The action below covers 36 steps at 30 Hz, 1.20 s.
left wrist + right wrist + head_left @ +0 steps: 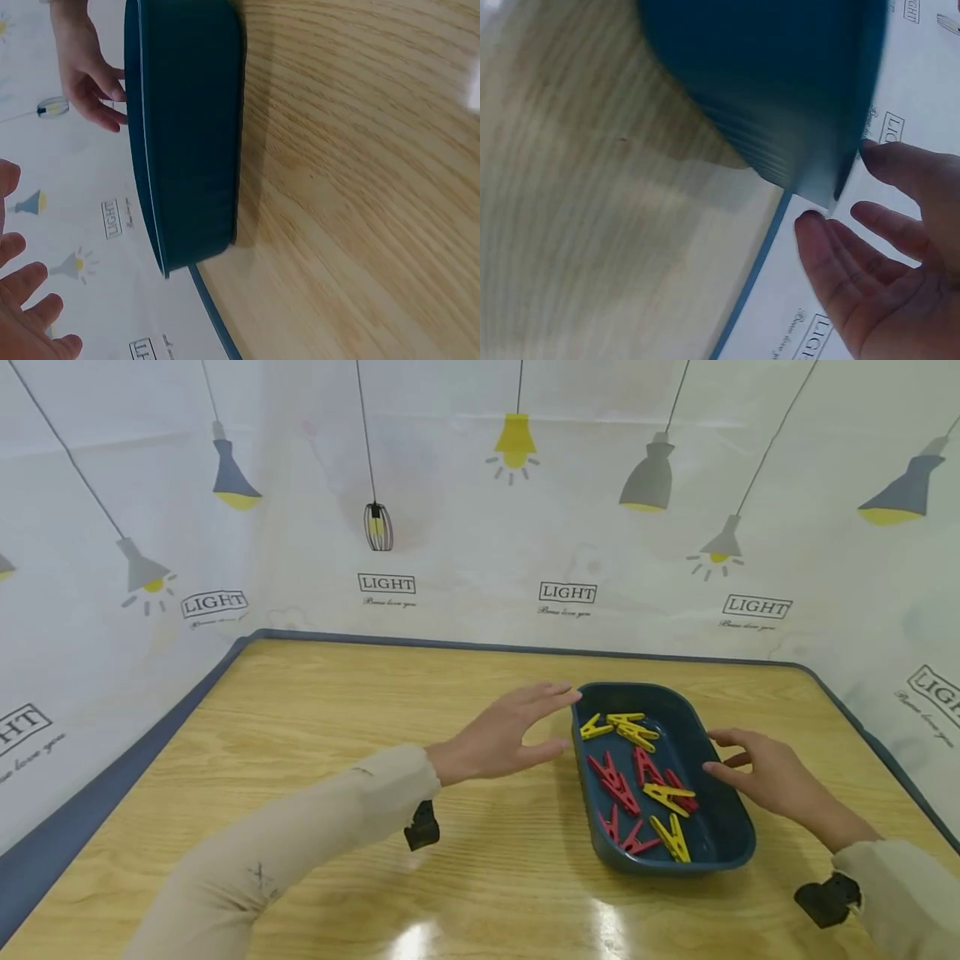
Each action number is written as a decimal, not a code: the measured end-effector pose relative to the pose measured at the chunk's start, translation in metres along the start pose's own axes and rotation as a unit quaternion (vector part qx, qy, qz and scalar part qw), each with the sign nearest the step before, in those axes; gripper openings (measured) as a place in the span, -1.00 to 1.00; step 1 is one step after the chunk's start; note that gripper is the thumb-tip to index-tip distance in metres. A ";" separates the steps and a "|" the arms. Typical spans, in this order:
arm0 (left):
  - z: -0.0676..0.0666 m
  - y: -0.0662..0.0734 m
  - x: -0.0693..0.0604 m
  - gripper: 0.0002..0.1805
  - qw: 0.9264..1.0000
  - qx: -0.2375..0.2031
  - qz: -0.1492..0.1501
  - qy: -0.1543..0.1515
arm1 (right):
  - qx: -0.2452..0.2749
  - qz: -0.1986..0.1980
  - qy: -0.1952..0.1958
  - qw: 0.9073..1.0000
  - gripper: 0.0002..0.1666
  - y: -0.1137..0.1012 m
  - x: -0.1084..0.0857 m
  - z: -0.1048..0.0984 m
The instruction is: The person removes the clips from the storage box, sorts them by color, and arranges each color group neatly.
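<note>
A dark blue rectangular bin (731,827) stands on the right part of the table, holding several red clothespins (617,785) and several yellow clothespins (670,837). My left hand (510,731) is at its left side, fingers extended toward the far left rim; whether they touch it I cannot tell. At the right rim is my right hand (768,772), thumb and fingers apart and loosely bent, holding nothing. The left wrist view shows the bin's side wall (191,135) with spread left fingers (26,281). In the right wrist view, the right hand (892,270) is beside the bin's corner (810,172).
The wood-grain table (337,710) has a blue edge along its back and sides. Behind it hangs a pale sheet (450,485) printed with lamps and lettering. A black wrist camera (422,827) sits at the left cuff, another (827,900) at the right.
</note>
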<state>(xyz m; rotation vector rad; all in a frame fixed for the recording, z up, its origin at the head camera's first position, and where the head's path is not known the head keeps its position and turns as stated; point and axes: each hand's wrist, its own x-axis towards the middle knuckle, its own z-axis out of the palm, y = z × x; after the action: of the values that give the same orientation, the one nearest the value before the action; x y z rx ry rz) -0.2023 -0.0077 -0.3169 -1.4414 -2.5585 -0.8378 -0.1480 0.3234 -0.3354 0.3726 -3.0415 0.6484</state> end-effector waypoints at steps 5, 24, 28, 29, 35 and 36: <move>0.006 0.007 0.010 -0.37 0.999 -0.011 0.003 -0.045 | 0.020 0.009 0.002 1.000 -0.45 0.006 -0.003 0.004; 0.041 0.021 0.033 -0.46 0.986 -0.036 0.011 -0.162 | 0.204 0.098 -0.092 0.970 -0.32 0.025 0.002 0.001; 0.045 0.023 0.042 -0.47 0.985 -0.044 -0.002 -0.169 | 0.213 0.109 -0.091 0.967 -0.30 0.025 0.002 0.001; 0.046 0.023 0.045 -0.48 0.984 -0.047 -0.005 -0.170 | 0.215 0.111 -0.090 0.966 -0.29 0.025 0.002 0.001; 0.047 0.021 0.065 -0.53 0.984 -0.073 -0.028 -0.160 | 0.218 0.120 -0.091 0.964 -0.30 0.024 0.003 0.000; 0.047 0.021 0.068 -0.54 0.984 -0.080 -0.032 -0.159 | 0.219 0.122 -0.092 0.964 -0.30 0.023 0.003 0.000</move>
<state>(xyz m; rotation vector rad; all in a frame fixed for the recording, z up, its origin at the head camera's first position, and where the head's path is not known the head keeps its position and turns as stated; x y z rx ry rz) -0.2143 0.0765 -0.3250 -1.6687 -2.8384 -0.9057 -0.1562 0.3435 -0.3446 0.0564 -3.1214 1.3834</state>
